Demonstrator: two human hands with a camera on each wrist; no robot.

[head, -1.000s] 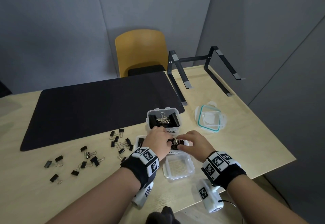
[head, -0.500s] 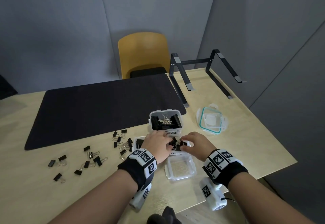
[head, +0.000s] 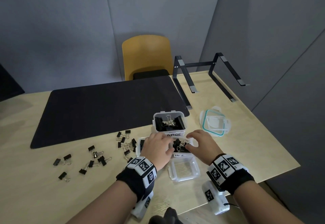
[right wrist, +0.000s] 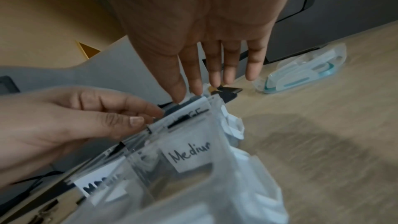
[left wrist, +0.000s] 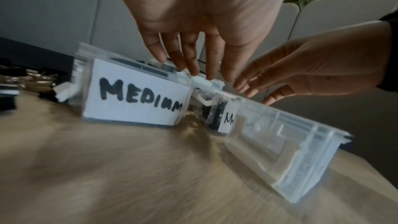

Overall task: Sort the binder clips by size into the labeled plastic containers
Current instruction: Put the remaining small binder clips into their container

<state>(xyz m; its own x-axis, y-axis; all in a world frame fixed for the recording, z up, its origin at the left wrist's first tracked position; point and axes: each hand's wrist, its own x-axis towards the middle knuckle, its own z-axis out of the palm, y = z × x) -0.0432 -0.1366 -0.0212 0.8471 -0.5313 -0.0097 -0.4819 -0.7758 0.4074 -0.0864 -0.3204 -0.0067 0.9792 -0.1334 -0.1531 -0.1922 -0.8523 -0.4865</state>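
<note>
Black binder clips (head: pixel 168 123) already fill the box labelled large; more sit in the medium box (head: pixel 181 147) under both hands. Left hand (head: pixel 156 149) and right hand (head: pixel 202 146) hover with loose fingers, holding nothing. Small clips (head: pixel 91 158) lie scattered on the bench (head: pixel 44 197), unsorted; nearest box (head: pixel 183 170) empty.

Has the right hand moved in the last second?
Yes. Against the LARGE container, the right hand has eased rightward off the clips in the medium container, opening a gap to the left hand.
</note>
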